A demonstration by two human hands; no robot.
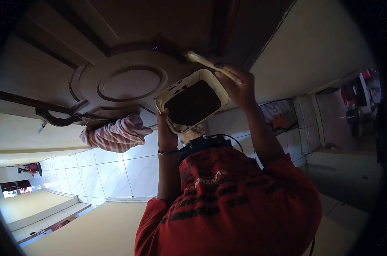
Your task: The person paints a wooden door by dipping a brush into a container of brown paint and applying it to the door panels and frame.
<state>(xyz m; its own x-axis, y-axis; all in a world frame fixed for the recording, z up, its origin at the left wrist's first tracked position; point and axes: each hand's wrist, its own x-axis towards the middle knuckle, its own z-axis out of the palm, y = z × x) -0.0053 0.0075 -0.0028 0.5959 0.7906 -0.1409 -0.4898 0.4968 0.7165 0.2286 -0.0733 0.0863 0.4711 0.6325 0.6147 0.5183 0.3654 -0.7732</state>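
Note:
My left hand [166, 130] grips a cream plastic tub [223, 96] by its near left side, thumb over the rim. Dark brown liquid [193, 104] fills its bottom, with dark smears up the inner wall. In my right hand [238, 87], fingers closed, is a paintbrush [208, 64] with a pale handle. Its head points up and left over the tub, at the dark brown wooden door [129, 85]. The bristles blend into the dark surface. A wet shine shows on the curved moulding near them.
A striped cloth [119, 134] hangs by the door handle [59, 117]. White tiles [108, 173] cover the floor. A cream wall [313, 47] stands on the right, with a doorway [334, 106] beyond it. A dark cable [232, 138] loops by my shirt.

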